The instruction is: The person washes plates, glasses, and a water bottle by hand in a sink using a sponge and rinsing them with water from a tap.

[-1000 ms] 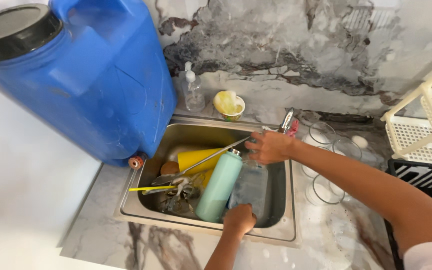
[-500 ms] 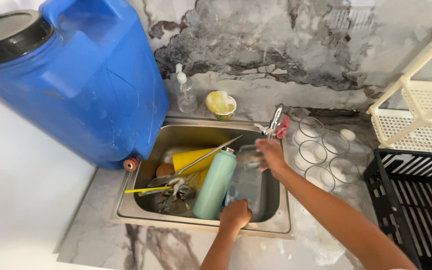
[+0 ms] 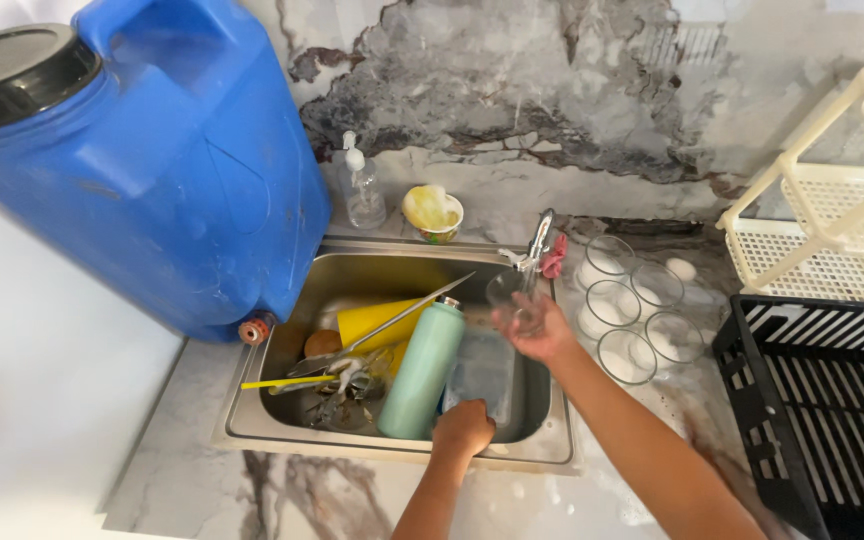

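The right hand (image 3: 540, 328) is closed around a clear drinking glass (image 3: 508, 294), holding it tilted above the steel sink (image 3: 352, 270) just below the small tap (image 3: 537, 242); the glass is so transparent that its lower part, behind the fingers, is hard to make out. The left hand (image 3: 464, 428) grips the near edge of a clear plastic container (image 3: 482, 372) standing in the sink, and its fingertips are hidden behind that edge. Just to the left of the container leans a mint-green bottle (image 3: 420, 372), with a yellow cutting board (image 3: 380, 322) behind it and a long metal utensil (image 3: 402, 318) lying across both. The heap of cutlery (image 3: 342, 385) in the sink bottom is too tangled to sort out. A big blue water drum (image 3: 142, 170) is cut off at the top and left of the view. On the table right of the sink stand several upturned glasses (image 3: 630, 310); a black crate (image 3: 832, 400) and a cream rack (image 3: 832, 220) are cut off at the right.

Half a second ago the right hand was lower, on the container's far rim; it has since come up with the glass towards the tap. The left hand keeps its grip in the same place.
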